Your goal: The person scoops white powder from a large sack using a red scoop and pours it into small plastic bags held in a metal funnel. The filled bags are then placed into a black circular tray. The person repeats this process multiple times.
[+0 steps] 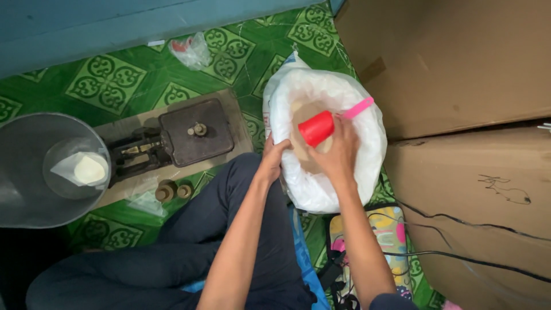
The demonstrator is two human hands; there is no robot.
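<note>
On a green patterned floor [115, 80], a red scoop [317, 128] with a pink handle hangs over brown powder inside a white sack [367, 149], gripped by the right hand [338, 150]. The left hand [272, 158] clutches the sack's rim. A balance scale [178, 138] stands nearby.

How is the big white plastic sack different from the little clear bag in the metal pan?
The big white plastic sack sits on the green floor with its top rolled wide open; the little clear bag lies inside the round metal pan. The sack is far larger. The sack has a red cup held in it by the right hand, while the left hand grips its rim; nobody touches the bag. Both hold pale powder.
</note>
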